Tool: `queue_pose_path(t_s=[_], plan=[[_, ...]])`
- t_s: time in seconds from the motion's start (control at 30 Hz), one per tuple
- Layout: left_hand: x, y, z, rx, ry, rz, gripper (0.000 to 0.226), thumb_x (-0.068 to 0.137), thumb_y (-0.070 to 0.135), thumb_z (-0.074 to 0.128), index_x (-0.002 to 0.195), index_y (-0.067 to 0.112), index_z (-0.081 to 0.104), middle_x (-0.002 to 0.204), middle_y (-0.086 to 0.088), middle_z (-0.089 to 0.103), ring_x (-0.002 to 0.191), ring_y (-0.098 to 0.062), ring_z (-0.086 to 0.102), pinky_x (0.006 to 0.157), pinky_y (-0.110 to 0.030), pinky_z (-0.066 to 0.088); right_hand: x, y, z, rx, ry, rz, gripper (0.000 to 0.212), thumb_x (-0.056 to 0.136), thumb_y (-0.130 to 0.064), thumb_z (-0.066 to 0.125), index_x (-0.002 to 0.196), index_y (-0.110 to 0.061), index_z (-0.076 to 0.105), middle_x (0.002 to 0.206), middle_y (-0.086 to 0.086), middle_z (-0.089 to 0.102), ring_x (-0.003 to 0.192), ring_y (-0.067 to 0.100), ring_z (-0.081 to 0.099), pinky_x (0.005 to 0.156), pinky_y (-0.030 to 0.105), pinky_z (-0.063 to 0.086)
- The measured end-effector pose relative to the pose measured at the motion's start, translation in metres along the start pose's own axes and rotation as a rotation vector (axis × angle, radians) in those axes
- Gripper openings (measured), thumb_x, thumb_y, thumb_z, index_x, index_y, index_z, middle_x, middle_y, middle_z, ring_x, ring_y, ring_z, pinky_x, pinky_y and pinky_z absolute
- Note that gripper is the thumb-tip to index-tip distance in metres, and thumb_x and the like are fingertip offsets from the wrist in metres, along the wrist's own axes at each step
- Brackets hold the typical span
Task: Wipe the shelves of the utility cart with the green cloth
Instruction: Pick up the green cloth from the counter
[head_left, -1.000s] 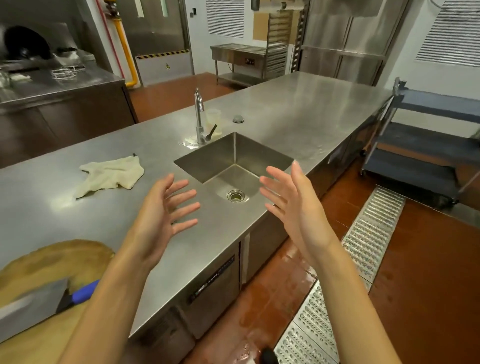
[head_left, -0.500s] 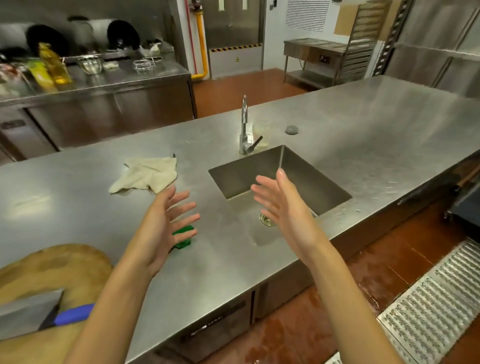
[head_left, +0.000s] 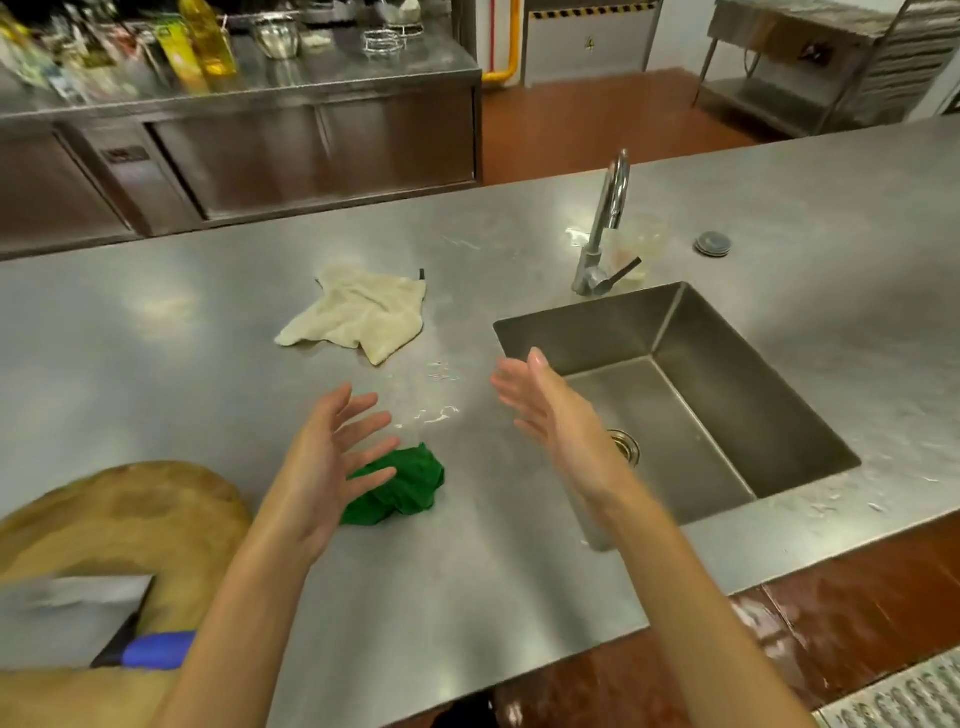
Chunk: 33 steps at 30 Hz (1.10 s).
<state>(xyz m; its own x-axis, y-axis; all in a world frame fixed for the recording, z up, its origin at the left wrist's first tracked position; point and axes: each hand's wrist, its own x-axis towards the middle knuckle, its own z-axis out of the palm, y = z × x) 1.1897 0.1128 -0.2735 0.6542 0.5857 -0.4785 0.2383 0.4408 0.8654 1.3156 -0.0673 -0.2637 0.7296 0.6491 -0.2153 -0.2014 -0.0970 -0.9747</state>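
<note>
— status of the green cloth?
— crumpled on the steel desk, between the wooden chopping block and the sink, its left part hidden behind my left hand.
— and your hands?
— both empty, fingers spread, palms facing each other; my right hand is raised over the sink's left edge.

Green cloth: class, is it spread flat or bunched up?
Bunched up: the green cloth sits as a crumpled, wrinkled heap on the steel counter.
</note>
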Motion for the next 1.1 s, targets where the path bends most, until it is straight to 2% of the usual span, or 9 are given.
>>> queue_pose_path(t_s=[0.33,0.47,0.57,0.7,0.8,0.9,1.0,1.07,1.1], plan=[[0.097,-0.028,-0.054,0.008,0.177,-0.156,0.040,0.101,0.049,0.042,0.122,0.022,0.063,0.128,-0.004,0.063,0.113,-0.026,0.062,0.089,-0.042,0.050,0.103,0.044,0.042,-0.087,-0.087,0.231,0.075,0.086,-0.073,0.035,0.139,-0.024,0.050,0.138,-0.006,0.057,0.128,0.008,0.051,0.118,0.041,0.029],[0.119,-0.045,-0.068,0.004,0.190,-0.228,0.038,0.102,0.048,0.041,0.116,0.023,0.066,0.127,-0.002,0.064,0.114,-0.025,0.062,0.088,-0.040,0.050,0.128,0.074,0.058,-0.131,-0.145,0.335,0.062,0.098,-0.056,0.028,0.142,-0.017,0.047,0.143,-0.003,0.052,0.132,0.010,0.046,0.118,0.034,0.027],[0.129,-0.056,-0.072,0.017,0.181,-0.274,0.036,0.103,0.045,0.040,0.112,0.022,0.067,0.124,-0.002,0.062,0.114,-0.027,0.061,0.085,-0.039,0.051,0.137,0.095,0.071,-0.205,-0.188,0.386,0.052,0.100,-0.054,0.026,0.130,-0.024,0.057,0.132,-0.007,0.057,0.124,0.009,0.051,0.102,0.024,0.035],[0.139,-0.071,-0.070,0.060,0.147,-0.331,0.034,0.104,0.041,0.038,0.108,0.022,0.066,0.115,0.003,0.062,0.103,-0.026,0.066,0.080,-0.037,0.054,0.145,0.127,0.079,-0.355,-0.222,0.394,0.019,0.100,-0.036,0.048,0.115,-0.033,0.060,0.117,-0.007,0.063,0.112,0.011,0.060,0.096,0.027,0.048],[0.146,-0.083,-0.064,0.112,0.186,-0.326,0.027,0.104,0.037,0.041,0.105,0.024,0.065,0.115,0.004,0.060,0.095,-0.024,0.068,0.073,-0.035,0.054,0.148,0.151,0.082,-0.485,-0.262,0.435,0.045,0.094,-0.019,0.059,0.137,-0.016,0.050,0.130,-0.002,0.058,0.110,0.016,0.059,0.089,0.024,0.048],[0.149,-0.084,-0.057,0.182,0.227,-0.310,0.024,0.104,0.034,0.045,0.105,0.021,0.065,0.098,0.006,0.061,0.084,-0.024,0.067,0.069,-0.034,0.057,0.144,0.167,0.086,-0.549,-0.207,0.458,0.057,0.088,-0.014,0.067,0.140,-0.015,0.044,0.124,0.001,0.057,0.113,0.018,0.057,0.094,0.027,0.049],[0.151,-0.086,-0.058,0.242,0.241,-0.301,0.025,0.103,0.034,0.047,0.110,0.019,0.067,0.090,0.005,0.061,0.074,-0.022,0.064,0.068,-0.034,0.057,0.139,0.173,0.091,-0.598,-0.143,0.445,0.036,0.086,-0.015,0.067,0.121,-0.016,0.058,0.101,-0.001,0.061,0.090,0.013,0.059,0.069,0.013,0.047],[0.152,-0.087,-0.063,0.268,0.224,-0.293,0.024,0.103,0.028,0.048,0.114,0.018,0.067,0.093,0.001,0.063,0.073,-0.021,0.063,0.068,-0.034,0.057,0.136,0.168,0.095,-0.611,-0.137,0.443,0.011,0.086,-0.019,0.060,0.091,-0.011,0.067,0.080,-0.001,0.062,0.071,0.011,0.057,0.059,0.016,0.044],[0.153,-0.088,-0.065,0.293,0.210,-0.278,0.024,0.102,0.023,0.049,0.116,0.018,0.068,0.093,-0.002,0.065,0.074,-0.021,0.063,0.067,-0.033,0.057,0.135,0.164,0.096,-0.583,-0.129,0.453,0.016,0.085,-0.020,0.058,0.076,-0.009,0.064,0.069,0.000,0.058,0.064,0.013,0.053,0.057,0.023,0.042]])
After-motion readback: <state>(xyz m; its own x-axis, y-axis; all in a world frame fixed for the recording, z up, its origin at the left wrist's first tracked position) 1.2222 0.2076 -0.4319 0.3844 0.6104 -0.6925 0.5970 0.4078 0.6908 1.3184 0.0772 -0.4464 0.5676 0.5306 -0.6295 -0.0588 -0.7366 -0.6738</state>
